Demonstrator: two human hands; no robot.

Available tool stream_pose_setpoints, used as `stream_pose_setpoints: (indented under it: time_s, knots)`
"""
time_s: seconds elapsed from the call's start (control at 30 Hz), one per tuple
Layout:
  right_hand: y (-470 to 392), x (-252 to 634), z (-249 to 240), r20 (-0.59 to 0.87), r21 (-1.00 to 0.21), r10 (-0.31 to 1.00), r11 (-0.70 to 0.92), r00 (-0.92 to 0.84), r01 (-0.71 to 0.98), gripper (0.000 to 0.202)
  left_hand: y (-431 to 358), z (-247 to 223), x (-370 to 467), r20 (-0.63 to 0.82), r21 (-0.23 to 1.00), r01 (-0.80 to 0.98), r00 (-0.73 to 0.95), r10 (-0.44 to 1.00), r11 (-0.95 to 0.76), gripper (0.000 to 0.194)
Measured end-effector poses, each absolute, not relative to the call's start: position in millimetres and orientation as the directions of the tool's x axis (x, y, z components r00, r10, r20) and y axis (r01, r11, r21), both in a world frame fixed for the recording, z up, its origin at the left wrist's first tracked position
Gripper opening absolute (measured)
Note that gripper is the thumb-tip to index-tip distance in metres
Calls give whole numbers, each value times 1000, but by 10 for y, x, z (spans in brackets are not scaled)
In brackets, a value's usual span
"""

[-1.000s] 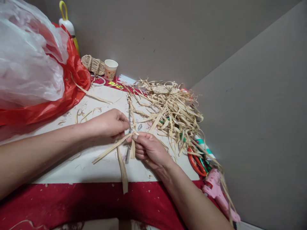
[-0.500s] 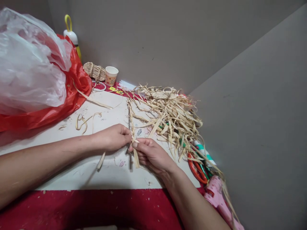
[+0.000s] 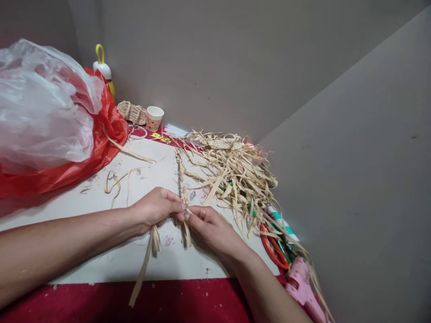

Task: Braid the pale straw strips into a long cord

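Note:
A narrow straw braid (image 3: 182,177) lies on the white board (image 3: 111,251) and runs back from my fingers toward the far edge. My left hand (image 3: 157,207) pinches the strands at the braid's near end, and loose straw ends (image 3: 143,269) hang below it past the board's front edge. Meeting it fingertip to fingertip, my right hand (image 3: 208,226) is closed on the same braid end, with a short straw tail (image 3: 186,235) hanging under the fingers. The exact crossing of the strands is hidden by the fingertips.
A heap of dry straw (image 3: 239,166) lies at right. Near it are red-handled scissors (image 3: 269,249) and a pink glue gun (image 3: 301,282). White and red plastic bags (image 3: 43,116) fill the left. A paper cup (image 3: 155,119) and woven straw sole (image 3: 132,113) stand at the back.
My left hand has turned, and longer straw ends now hang beneath it. Both hands stay at the braid's near end. The whole view has shifted slightly, with things lower in the picture.

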State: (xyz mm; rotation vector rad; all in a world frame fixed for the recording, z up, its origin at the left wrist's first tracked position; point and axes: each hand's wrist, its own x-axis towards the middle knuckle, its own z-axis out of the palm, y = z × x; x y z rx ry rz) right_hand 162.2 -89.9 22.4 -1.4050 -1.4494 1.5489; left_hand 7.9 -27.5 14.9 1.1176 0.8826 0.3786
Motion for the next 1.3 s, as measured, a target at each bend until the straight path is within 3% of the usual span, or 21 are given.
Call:
stream_pose_setpoints:
  time_s: [0.13, 0.23, 0.3, 0.37, 0.47, 0.53, 0.67, 0.8, 0.97, 1.07, 1.3]
  knots:
    - [-915, 1772, 343, -291, -865, 926, -148, -240, 479, 34, -276, 158, 64, -416, 890, 122, 610, 674, 439, 18]
    - [-911, 1981, 479, -275, -821, 935, -107, -225, 561, 32, -283, 160, 51, -411, 892, 109, 598, 688, 438, 16]
    - [-876, 2143, 561, -201, -822, 977, -127, -75, 555, 33, -288, 152, 47, -420, 889, 111, 582, 696, 444, 14]
    - [-790, 2291, 611, -66, -827, 979, -161, 192, 539, 38, -290, 139, 45, -430, 886, 116, 567, 703, 449, 12]
    - [-551, 2435, 603, 78, -684, 900, -264, 428, 680, 39, -291, 122, 38, -419, 894, 122, 565, 711, 430, 11]
    - [-345, 2474, 542, 91, -520, 892, -336, 442, 785, 41, -291, 111, 30, -406, 902, 127, 580, 707, 414, 13]
    - [-5, 2493, 406, 87, -415, 888, -379, 451, 827, 29, -287, 80, 15, -386, 911, 126, 597, 703, 393, 13]
    - [75, 2556, 458, 104, -419, 896, -353, 431, 836, 19, -278, 59, 12, -366, 919, 114, 601, 711, 377, 14]
    - [-26, 2615, 585, 85, -428, 896, -362, 436, 828, 32, -278, 35, 7, -335, 934, 116, 606, 722, 337, 17]
    - [-35, 2519, 467, 23, -393, 885, -420, 465, 818, 39, -279, 6, 0, -311, 944, 110, 611, 728, 311, 20]
    - [34, 2320, 207, -15, -355, 844, -505, 535, 786, 32, -295, 21, -29, -284, 955, 111, 605, 744, 274, 25]
